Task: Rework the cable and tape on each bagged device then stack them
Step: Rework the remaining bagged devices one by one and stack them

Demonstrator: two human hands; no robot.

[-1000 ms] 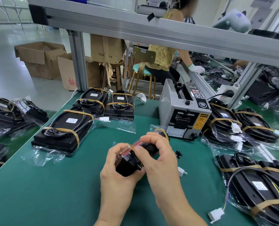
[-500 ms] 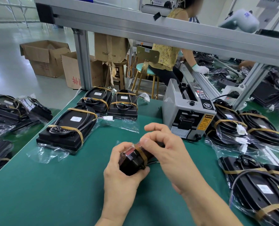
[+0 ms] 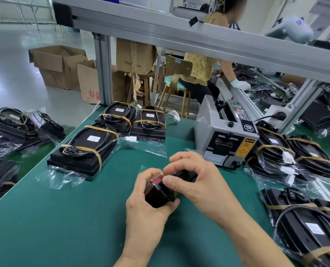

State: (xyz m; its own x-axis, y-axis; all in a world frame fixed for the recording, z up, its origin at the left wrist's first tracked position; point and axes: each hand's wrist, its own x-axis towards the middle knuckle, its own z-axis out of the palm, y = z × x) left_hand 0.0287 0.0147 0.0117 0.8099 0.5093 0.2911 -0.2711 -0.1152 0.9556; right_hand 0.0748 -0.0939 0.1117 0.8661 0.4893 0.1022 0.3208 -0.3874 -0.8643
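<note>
A factory floor with cardboard boxes and an aluminium frame surrounds a green desk, where a grey tape dispenser stands as the landmark near the far right edge. Beyond the dispenser a seated person in a yellow top works at another line. Left of the dispenser lie three bagged black devices, each with a coiled cable held down by tan tape bands, two of them side by side at the desk's far edge. Right of the dispenser, more taped bagged devices lie overlapping, and further ones lie nearer the camera on that side. In front of the dispenser, a small black device in a clear bag, red showing at its top, is held above the desk. The left hand grips it from below, fingers curled round its body. The right hand pinches its upper end between thumb and fingertips.
</note>
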